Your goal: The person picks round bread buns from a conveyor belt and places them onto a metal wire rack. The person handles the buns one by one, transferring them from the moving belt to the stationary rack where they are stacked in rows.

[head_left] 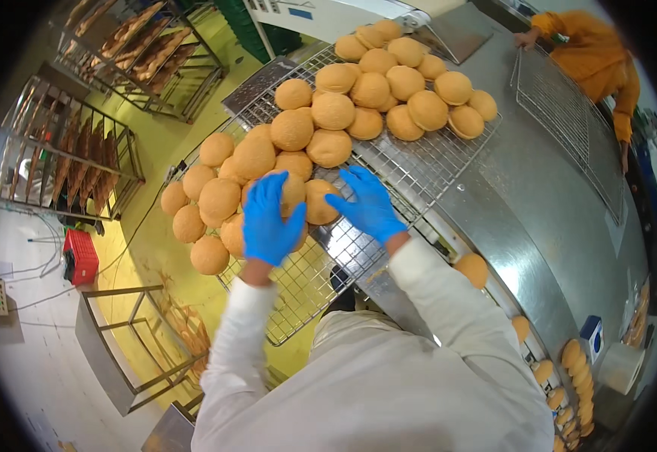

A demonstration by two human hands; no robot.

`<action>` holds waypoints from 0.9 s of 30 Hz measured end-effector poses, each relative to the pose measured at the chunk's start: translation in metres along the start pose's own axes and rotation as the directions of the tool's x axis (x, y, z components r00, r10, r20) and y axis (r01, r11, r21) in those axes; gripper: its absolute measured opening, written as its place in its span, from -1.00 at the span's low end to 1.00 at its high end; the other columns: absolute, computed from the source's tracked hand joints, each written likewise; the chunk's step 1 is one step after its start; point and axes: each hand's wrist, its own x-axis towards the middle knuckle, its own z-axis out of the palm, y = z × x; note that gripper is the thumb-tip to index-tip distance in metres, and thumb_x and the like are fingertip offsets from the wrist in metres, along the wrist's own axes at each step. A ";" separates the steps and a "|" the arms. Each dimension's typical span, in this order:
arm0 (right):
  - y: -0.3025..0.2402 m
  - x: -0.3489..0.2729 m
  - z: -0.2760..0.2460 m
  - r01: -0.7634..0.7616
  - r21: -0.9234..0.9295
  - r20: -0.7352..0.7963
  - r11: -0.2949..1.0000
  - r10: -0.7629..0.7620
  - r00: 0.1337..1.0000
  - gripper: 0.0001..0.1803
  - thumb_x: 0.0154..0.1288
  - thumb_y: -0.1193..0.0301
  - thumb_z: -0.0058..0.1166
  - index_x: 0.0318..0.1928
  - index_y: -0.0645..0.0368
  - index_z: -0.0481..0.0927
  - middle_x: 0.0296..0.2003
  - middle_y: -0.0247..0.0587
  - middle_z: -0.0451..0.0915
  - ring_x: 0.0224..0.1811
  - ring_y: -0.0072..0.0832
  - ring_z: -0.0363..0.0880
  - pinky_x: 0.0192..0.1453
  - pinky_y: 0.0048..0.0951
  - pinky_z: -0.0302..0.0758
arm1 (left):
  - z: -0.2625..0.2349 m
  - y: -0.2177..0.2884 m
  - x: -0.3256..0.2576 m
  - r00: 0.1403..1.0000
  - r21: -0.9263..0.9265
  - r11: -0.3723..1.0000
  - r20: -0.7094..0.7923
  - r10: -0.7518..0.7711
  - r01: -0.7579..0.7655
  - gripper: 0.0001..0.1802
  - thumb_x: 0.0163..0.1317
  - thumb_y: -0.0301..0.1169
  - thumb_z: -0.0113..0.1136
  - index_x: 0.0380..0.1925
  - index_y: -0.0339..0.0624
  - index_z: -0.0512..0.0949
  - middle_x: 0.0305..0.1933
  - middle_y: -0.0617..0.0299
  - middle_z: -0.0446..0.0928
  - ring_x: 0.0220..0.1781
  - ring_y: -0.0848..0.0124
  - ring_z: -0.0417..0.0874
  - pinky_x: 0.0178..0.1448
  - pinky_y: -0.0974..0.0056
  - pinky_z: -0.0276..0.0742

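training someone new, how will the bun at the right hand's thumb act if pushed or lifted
The bun looks puffy and domed, so it's probably light and may dent if squeezed. It looks matte, suggesting little slipping. With other buns crowded beside it, a push would likely nudge them too.

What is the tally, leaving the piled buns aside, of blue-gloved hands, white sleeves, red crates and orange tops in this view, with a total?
Blue-gloved hands: 2 (left hand, right hand)
White sleeves: 2 (left sleeve, right sleeve)
Red crate: 1
Orange top: 1
Total: 6
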 end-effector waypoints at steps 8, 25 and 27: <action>-0.044 0.003 0.027 -0.374 0.146 0.274 0.916 0.326 0.905 -0.17 -0.18 0.14 0.54 0.10 0.23 0.45 -0.01 0.03 0.56 0.08 -0.06 0.56 0.17 -0.13 0.51 | -0.021 -0.063 0.075 0.548 0.163 0.907 0.832 0.084 -0.388 -0.03 -0.20 -0.19 0.53 0.32 0.05 0.34 0.26 0.10 0.37 0.28 0.01 0.38 0.34 0.00 0.35; -0.095 -0.032 0.060 -0.591 0.582 0.500 0.559 0.327 0.802 -0.14 -0.17 0.06 0.51 0.13 0.27 0.52 0.07 0.05 0.59 0.13 -0.19 0.58 0.21 -0.26 0.51 | -0.038 -0.073 -0.119 0.666 -0.829 0.225 0.218 -0.714 0.512 -0.35 0.31 -0.14 0.22 0.31 -0.23 0.33 0.24 0.03 0.45 0.25 0.17 0.51 0.30 0.06 0.48; -0.109 -0.037 0.065 -0.607 0.618 0.388 0.499 0.478 0.788 -0.19 -0.20 0.13 0.54 0.10 0.24 0.56 0.00 0.00 0.63 0.08 -0.22 0.61 0.21 -0.27 0.51 | -0.045 -0.080 -0.115 0.669 -0.830 0.203 0.247 -0.701 0.519 -0.34 0.32 -0.11 0.21 0.32 -0.21 0.32 0.24 0.03 0.45 0.25 0.15 0.51 0.31 0.05 0.47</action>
